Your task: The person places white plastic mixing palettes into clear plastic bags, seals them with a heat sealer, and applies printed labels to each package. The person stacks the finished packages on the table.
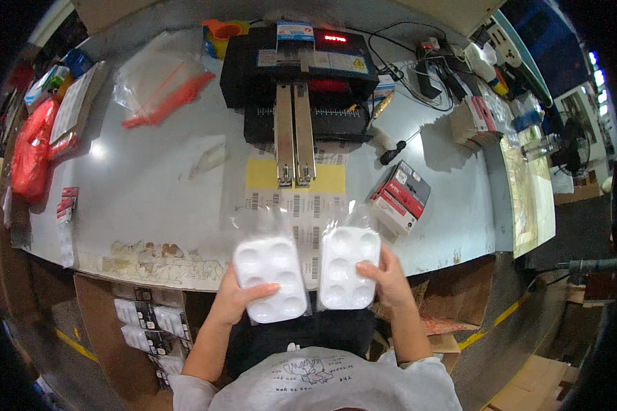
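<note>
My left hand [238, 299] is closed on a white plastic paint palette [267, 264] with round wells, wrapped in a clear bag. Its thumb lies across the palette's face. A second bagged white palette [345, 264] is gripped by my right hand [389, 279], thumb on its right edge. Both palettes are side by side at the table's near edge, a small gap between them, open bag ends pointing away from me. Beyond them stands a black machine [247, 65] with a red lit display and two metal arms [295, 133] reaching toward me over a yellow strip [262, 175].
A red and black box [402, 195] and a black-handled screwdriver [393, 152] lie right of the machine. Clear bags [151, 75] and a red bag [34, 154] are on the left. Below the table edge, a cardboard box [103, 308] holds several packaged white items.
</note>
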A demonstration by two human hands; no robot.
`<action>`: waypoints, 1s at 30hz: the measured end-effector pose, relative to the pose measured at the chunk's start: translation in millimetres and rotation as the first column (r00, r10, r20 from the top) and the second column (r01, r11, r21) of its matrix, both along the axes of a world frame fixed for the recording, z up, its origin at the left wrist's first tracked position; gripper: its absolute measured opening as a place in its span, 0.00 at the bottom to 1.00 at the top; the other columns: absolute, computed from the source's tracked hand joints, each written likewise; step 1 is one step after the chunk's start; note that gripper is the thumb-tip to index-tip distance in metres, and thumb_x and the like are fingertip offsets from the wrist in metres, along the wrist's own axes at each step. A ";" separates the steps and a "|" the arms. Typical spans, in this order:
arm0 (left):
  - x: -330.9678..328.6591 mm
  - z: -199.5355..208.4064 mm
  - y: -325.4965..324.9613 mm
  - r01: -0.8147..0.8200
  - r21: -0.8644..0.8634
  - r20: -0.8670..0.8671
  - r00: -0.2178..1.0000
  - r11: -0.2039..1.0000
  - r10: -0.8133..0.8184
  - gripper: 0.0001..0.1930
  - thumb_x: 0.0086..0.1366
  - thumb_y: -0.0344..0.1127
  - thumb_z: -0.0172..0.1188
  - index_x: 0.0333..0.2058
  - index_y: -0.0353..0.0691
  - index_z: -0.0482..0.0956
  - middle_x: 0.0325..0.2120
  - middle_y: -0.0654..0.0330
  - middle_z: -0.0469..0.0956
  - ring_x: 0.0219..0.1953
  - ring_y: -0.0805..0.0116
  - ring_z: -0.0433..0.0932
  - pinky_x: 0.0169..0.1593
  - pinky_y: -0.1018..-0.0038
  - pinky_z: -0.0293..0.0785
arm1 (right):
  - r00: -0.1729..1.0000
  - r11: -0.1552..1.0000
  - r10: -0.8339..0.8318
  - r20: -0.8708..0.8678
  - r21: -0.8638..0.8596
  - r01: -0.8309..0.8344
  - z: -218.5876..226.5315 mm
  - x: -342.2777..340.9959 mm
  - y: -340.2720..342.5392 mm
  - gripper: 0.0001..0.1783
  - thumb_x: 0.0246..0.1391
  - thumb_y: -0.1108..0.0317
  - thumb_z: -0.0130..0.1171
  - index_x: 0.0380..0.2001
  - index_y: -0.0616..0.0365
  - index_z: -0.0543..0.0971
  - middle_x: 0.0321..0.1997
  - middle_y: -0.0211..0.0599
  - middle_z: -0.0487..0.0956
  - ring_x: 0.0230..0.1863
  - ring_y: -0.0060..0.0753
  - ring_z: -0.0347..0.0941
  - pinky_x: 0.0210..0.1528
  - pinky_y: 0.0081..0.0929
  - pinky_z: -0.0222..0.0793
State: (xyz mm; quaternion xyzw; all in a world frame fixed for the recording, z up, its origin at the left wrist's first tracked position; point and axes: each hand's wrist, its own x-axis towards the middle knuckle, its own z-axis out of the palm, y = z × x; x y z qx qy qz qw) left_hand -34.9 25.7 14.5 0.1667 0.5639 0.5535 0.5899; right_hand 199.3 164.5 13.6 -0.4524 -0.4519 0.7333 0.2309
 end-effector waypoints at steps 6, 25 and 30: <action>2.7 -23.4 1.2 0.189 -0.140 -0.660 0.714 0.972 -0.234 0.47 0.53 0.50 0.64 0.61 0.26 0.51 0.58 0.38 0.57 0.60 0.46 0.57 0.64 0.60 0.50 | 0.965 0.976 0.061 0.256 0.189 -0.112 -26.3 11.5 -16.3 0.39 0.54 0.62 0.58 0.63 0.70 0.55 0.61 0.51 0.62 0.62 0.41 0.60 0.63 0.32 0.53; -39.9 -27.1 -14.6 -0.143 0.266 -0.820 0.486 0.953 0.302 0.32 0.73 0.47 0.24 0.26 0.31 0.74 0.21 0.53 0.77 0.31 0.61 0.76 0.51 0.63 0.66 | 0.708 0.392 -0.485 0.514 0.851 -0.350 -16.3 28.3 78.0 0.04 0.56 0.78 0.44 0.29 0.63 0.70 0.23 0.41 0.75 0.20 0.36 0.73 0.22 0.28 0.68; -21.2 -26.0 2.2 -0.307 0.299 -0.500 0.756 0.904 0.422 0.18 0.71 0.40 0.38 0.50 0.30 0.61 0.24 0.50 0.74 0.11 0.70 0.68 0.23 0.76 0.72 | 0.853 0.575 -0.354 0.384 0.809 -0.126 -11.1 20.6 111.5 0.09 0.49 0.83 0.48 0.34 0.62 0.72 0.26 0.41 0.76 0.26 0.39 0.75 0.26 0.29 0.70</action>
